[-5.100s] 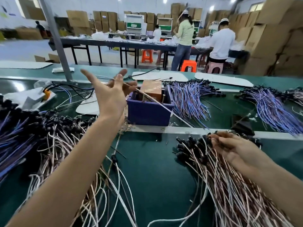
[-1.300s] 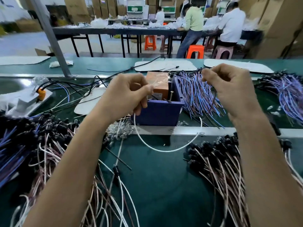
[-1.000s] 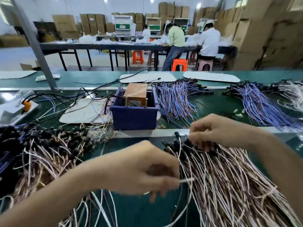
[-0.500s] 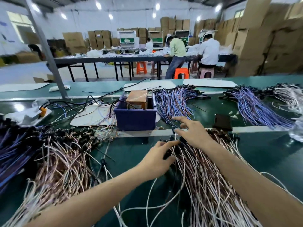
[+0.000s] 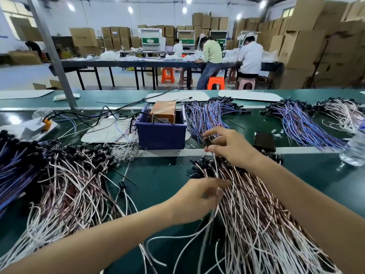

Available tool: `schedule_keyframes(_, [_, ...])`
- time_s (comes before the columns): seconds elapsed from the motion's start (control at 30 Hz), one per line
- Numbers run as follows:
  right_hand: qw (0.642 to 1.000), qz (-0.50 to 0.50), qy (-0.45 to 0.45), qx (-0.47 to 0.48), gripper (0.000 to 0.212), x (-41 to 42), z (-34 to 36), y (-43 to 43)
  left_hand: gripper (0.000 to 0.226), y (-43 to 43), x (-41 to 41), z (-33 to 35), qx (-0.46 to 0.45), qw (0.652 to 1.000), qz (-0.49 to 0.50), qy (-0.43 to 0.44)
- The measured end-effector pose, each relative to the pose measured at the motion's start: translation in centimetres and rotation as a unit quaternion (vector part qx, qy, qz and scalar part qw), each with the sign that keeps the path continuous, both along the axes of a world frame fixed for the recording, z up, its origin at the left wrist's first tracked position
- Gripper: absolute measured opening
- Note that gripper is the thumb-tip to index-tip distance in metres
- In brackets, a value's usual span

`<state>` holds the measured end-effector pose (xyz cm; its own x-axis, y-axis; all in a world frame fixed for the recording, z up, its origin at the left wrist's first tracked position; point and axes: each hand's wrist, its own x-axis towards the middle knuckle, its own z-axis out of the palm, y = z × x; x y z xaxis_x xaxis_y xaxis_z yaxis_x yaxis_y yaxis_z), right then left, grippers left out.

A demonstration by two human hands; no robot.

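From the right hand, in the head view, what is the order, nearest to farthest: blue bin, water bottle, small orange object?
1. blue bin: just to the left of the right hand.
2. water bottle: at the right edge of the picture.
3. small orange object: far to the left.

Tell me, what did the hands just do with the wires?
The right hand picked one black plug off the wire pile and lifted it. The left hand slid back along its white wire, pinching it. The blue bin stayed put.
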<state>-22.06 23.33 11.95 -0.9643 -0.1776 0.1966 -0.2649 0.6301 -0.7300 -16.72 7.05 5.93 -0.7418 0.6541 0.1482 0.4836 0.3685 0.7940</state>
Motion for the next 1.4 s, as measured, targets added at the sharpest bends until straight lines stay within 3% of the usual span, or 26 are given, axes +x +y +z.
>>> schedule_keyframes(0.07, [0.996,-0.008,0.009,0.094,0.032,0.3,-0.6,0.0,0.041,0.1,1.0,0.0,-0.041,0.997,-0.057,-0.02])
schedule_keyframes(0.13, [0.987,-0.008,-0.006,0.159,0.036,0.6,-1.8,0.0,0.037,-0.2,2.1,0.0,-0.091,0.991,-0.093,0.02])
schedule_keyframes(0.23, [0.976,-0.041,-0.006,0.212,0.04,1.1,-3.8,-0.1,0.032,-2.7,2.7,0.1,-0.089,0.993,-0.054,0.063])
schedule_keyframes(0.3, [0.978,-0.07,0.011,0.198,0.04,1.1,-4.4,-0.3,0.031,-5.8,1.4,0.0,-0.153,0.978,0.016,0.14])
schedule_keyframes(0.37, [0.98,-0.077,0.037,0.18,0.036,1.0,-4.4,-0.9,0.038,-9.2,-1.1,-0.4,-0.29,0.924,0.116,0.221])
schedule_keyframes(0.4, [0.981,-0.074,0.05,0.175,0.032,0.9,-4.2,-1.3,0.044,-10.5,-2.3,-0.6,-0.388,0.875,0.172,0.233])
schedule_keyframes(0.47, [0.983,-0.056,0.063,0.16,0.025,0.9,-3.7,-2.9,0.052,-12.3,-4.0,-1.1,-0.526,0.795,0.242,0.18])
schedule_keyframes(0.5, [0.987,-0.039,0.059,0.146,0.022,0.9,-3.4,-3.9,0.05,-12.9,-4.6,-1.5,-0.536,0.791,0.257,0.145])
schedule_keyframes(0.6, [0.997,0.04,-0.029,0.06,0.012,1.7,-3.4,-6.9,0.039,-13.7,-5.9,-1.8,-0.43,0.859,0.264,0.092])
schedule_keyframes(0.67, [0.979,0.084,-0.172,-0.077,0.01,2.6,-4.0,-9.0,0.037,-13.5,-6.1,-0.7,-0.344,0.897,0.259,0.103])
schedule_keyframes(0.7, [0.947,0.09,-0.26,-0.168,0.015,3.1,-4.3,-10.2,0.035,-13.2,-6.0,0.3,-0.29,0.913,0.259,0.126])
schedule_keyframes(0.77, [0.849,0.078,-0.408,-0.328,0.03,3.8,-4.4,-12.0,0.031,-12.3,-5.5,3.1,-0.146,0.938,0.268,0.165])
schedule_keyframes(0.83, [0.774,0.104,-0.478,-0.402,0.044,4.0,-3.7,-13.0,0.03,-11.4,-4.7,6.0,-0.019,0.951,0.258,0.169])
schedule_keyframes(0.93, [0.714,0.156,-0.511,-0.452,0.056,3.9,-2.2,-13.9,0.027,-10.3,-3.3,8.9,0.09,0.962,0.216,0.139])
schedule_keyframes(1.0, [0.71,0.13,-0.493,-0.486,0.045,3.6,-1.3,-14.0,0.028,-9.9,-1.8,9.6,0.134,0.965,0.186,0.128])
schedule_keyframes(1.13, [0.744,0.024,-0.388,-0.543,0.014,2.0,-0.3,-12.4,0.036,-10.3,1.4,8.9,0.156,0.978,0.064,0.126])
schedule_keyframes(1.27, [0.729,-0.007,-0.338,-0.595,0.025,1.3,-0.5,-10.4,0.013,-10.9,3.5,5.8,0.025,0.958,0.002,0.285])
schedule_keyframes(1.4, [0.764,0.021,-0.359,-0.536,0.026,2.4,-1.5,-10.1,0.009,-11.6,5.0,2.8,0.005,0.95,-0.004,0.311])
